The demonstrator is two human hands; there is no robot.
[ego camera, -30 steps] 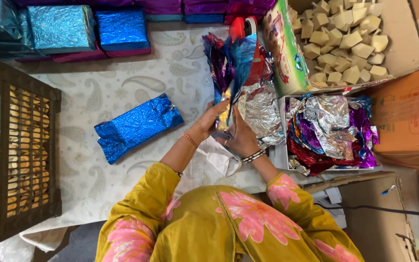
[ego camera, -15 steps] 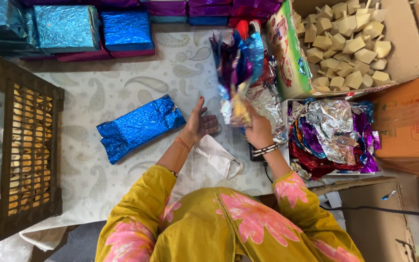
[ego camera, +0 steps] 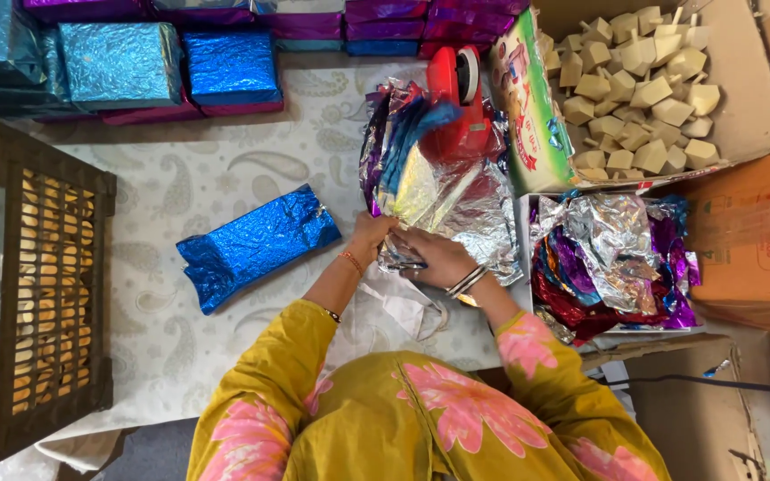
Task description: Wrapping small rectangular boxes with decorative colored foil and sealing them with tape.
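paisley-printed cloth covers the surface (ego camera: 225,169) where the work sits. at its middle lies a fanned stack of foil sheets (ego camera: 430,191), silver, blue, purple and gold, just in front of the person. the left hand (ego camera: 372,230) pinches the near edge of the sheets with fingers curled together; the right hand (ego camera: 434,256) lies beside it, fingers closed on the same crumpled edge.

as a judgement of progress: one blue foil-wrapped packet (ego camera: 256,240) lies finished to the left of the hands, and a row of wrapped blue and purple blocks (ego camera: 162,58) is stacked along the far edge, so a good deal looks done. a cardboard box of bare pale blocks (ego camera: 643,85) at the far right is full, so much seems left.

a red tape dispenser (ego camera: 458,102) stands just behind the sheets. a white tray (ego camera: 514,285) of loose crumpled foil (ego camera: 612,249) sits to the right, an orange carton (ego camera: 755,223) beyond it. a dark crate (ego camera: 42,285) of pale rings stands at the left edge. little of the room shows beyond this.
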